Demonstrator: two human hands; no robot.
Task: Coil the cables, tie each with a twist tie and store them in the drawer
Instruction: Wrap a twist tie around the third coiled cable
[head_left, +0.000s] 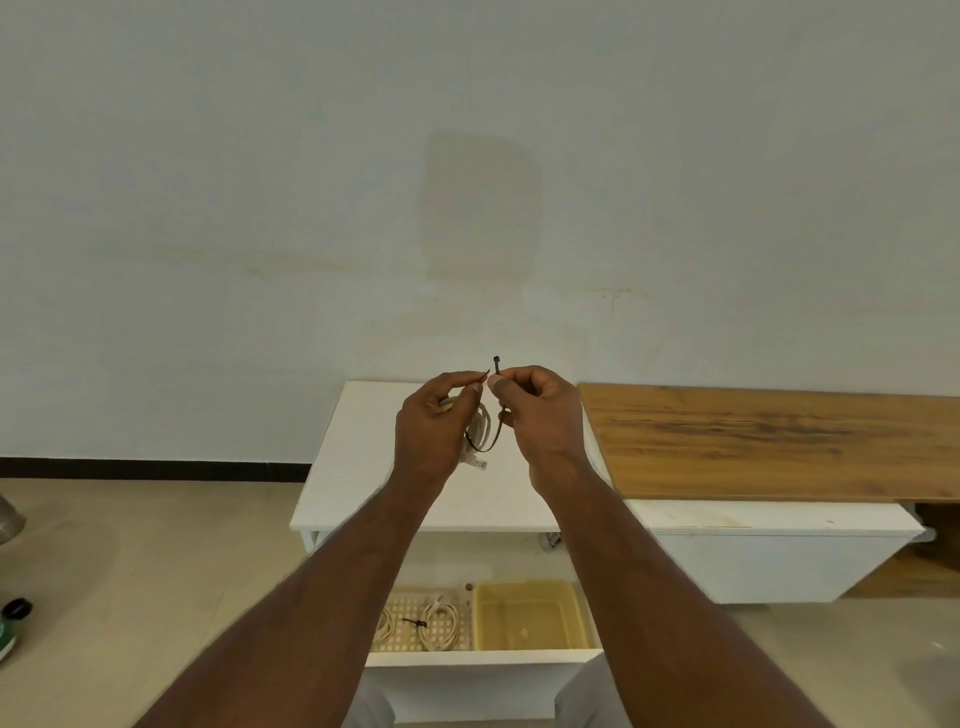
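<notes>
My left hand (434, 421) holds a coiled white cable (480, 428) above the white cabinet top (363, 467), and its thumb and forefinger pinch one end of a black tie. The black tie (497, 366) loops under the coil, and my right hand (540, 410) pinches its other end, whose head sticks up above my fingers. Below, the drawer (483, 657) stands open. A tied white cable (434, 623) lies in its perforated left tray.
A yellow plastic bin (530, 616) sits in the drawer's right half. A wooden tabletop (769, 441) adjoins the cabinet on the right, with a white unit (769, 556) beneath it. A green and black object (13, 621) lies on the floor at far left.
</notes>
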